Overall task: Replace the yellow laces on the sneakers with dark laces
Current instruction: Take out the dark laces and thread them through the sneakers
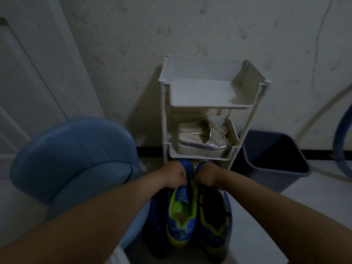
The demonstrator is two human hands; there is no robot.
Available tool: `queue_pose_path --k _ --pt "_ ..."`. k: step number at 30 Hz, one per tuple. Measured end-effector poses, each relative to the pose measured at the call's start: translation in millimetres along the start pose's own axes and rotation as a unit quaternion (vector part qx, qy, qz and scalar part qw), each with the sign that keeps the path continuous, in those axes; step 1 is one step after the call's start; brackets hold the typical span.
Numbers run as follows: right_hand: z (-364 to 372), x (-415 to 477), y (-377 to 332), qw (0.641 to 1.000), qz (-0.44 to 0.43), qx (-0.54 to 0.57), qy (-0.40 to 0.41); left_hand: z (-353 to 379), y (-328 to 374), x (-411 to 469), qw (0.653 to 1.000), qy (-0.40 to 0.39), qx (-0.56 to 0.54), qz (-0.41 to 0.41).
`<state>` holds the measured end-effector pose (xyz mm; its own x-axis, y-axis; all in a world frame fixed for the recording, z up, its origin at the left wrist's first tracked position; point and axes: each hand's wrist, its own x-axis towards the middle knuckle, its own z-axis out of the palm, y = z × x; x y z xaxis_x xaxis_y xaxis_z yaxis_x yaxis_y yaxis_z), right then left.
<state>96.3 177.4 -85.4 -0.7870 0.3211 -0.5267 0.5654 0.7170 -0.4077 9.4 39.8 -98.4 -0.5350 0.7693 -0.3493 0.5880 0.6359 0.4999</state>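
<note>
The left hand point(176, 175) and right hand point(206, 175) grip the 2 sneakers point(190, 216) at the lace part, low by the rack point(200, 150); lacing seems nearly done, so a snug pull likely comes next.

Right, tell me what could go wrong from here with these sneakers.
1. The light is dim and the lace between the hands looks dark against the blue uppers, so an eyelet could be missed.
2. The left hand and right hand each hold a sneaker only near the tongue; the left sneaker or right sneaker might slip.
3. The toes sit close to the rack holding silver sandals; a hard tug could knock it.
</note>
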Motion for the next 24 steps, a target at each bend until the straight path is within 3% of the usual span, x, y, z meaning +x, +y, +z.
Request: queue_pose_path --k 13,18,24 --pt "-1 6 8 0.998 -0.012 0.058 -0.004 5 3 -3 0.996 0.028 -0.072 -0.053" --pt "2 7 8 1.000 -0.020 -0.003 0.012 8 12 -5 0.995 0.034 -0.047 -0.076" --pt "0 4 8 0.998 -0.051 -0.024 0.011 15 8 -5 0.991 0.063 -0.089 -0.081"
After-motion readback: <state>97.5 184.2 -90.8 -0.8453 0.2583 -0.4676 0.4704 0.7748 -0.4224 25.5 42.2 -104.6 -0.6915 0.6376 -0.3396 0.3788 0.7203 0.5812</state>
